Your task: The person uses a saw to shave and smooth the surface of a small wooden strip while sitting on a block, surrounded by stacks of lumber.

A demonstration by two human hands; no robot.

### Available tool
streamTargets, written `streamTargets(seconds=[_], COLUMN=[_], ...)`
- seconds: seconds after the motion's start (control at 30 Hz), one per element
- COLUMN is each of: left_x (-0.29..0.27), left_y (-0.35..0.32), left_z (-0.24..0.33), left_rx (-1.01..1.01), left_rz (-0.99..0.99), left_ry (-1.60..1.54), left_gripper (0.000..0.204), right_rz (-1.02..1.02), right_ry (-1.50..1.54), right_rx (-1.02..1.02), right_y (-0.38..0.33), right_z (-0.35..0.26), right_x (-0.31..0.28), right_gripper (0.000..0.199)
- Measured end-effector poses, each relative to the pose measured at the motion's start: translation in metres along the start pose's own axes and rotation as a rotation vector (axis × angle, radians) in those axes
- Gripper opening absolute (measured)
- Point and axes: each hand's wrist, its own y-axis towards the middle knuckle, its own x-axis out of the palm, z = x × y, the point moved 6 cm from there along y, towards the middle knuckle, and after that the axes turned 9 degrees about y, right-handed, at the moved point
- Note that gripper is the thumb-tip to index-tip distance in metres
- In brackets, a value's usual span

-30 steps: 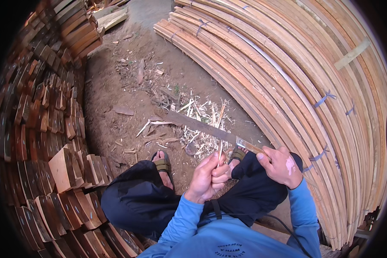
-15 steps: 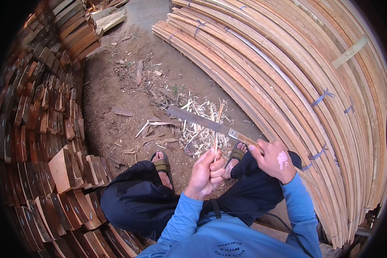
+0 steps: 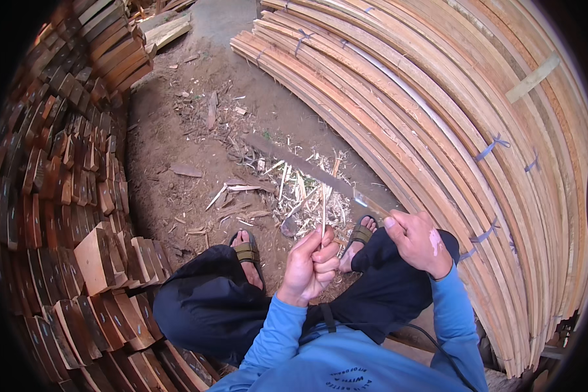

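Note:
A thin, pale wooden stick (image 3: 324, 208) points up out of my left hand (image 3: 309, 266), whose fingers are closed round its lower part. My right hand (image 3: 419, 244) is wrapped round the wooden handle of a machete (image 3: 302, 166), over my right knee. Its long dark blade slants away to the far left, slightly smeared by motion. The blade passes close to the stick's upper end; whether they touch I cannot tell. Curly wood shavings (image 3: 340, 208) lie heaped on the ground below, between and beyond my sandalled feet.
Short, thick wooden blocks (image 3: 52, 196) are stacked high along the left. Long wooden strips (image 3: 366, 104), bundled with blue ties (image 3: 490, 149), fill the right side. Bark scraps (image 3: 186, 170) and splinters lie on the bare dirt (image 3: 157, 137). A dark cable (image 3: 431, 334) crosses my lap.
The machete blade has swung a little farther out and its tip has moved up and left. My right hand has shifted slightly right. The left hand has barely moved.

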Motion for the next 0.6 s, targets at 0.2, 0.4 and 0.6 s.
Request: streamTargets(seconds=[0.2, 0.4, 0.6], left_x=[0.007, 0.009, 0.022], left_y=[0.0, -0.003, -0.005], left_z=[-0.008, -0.01, -0.016], left_rx=[-0.088, -0.122, -0.145], left_rz=[-0.153, -0.205, -0.272], left_ry=[-0.176, -0.229, -0.158], left_gripper=[0.028, 0.027, 0.028], right_rz=[0.014, -0.011, 0.024], right_ry=[-0.009, -0.075, -0.222], right_rx=[-0.067, -0.066, 0.003], right_y=[-0.004, -0.004, 0.0], right_z=[-0.001, -0.006, 0.001], right_x=[0.004, -0.001, 0.001], right_gripper=[0.042, 0.042, 0.046])
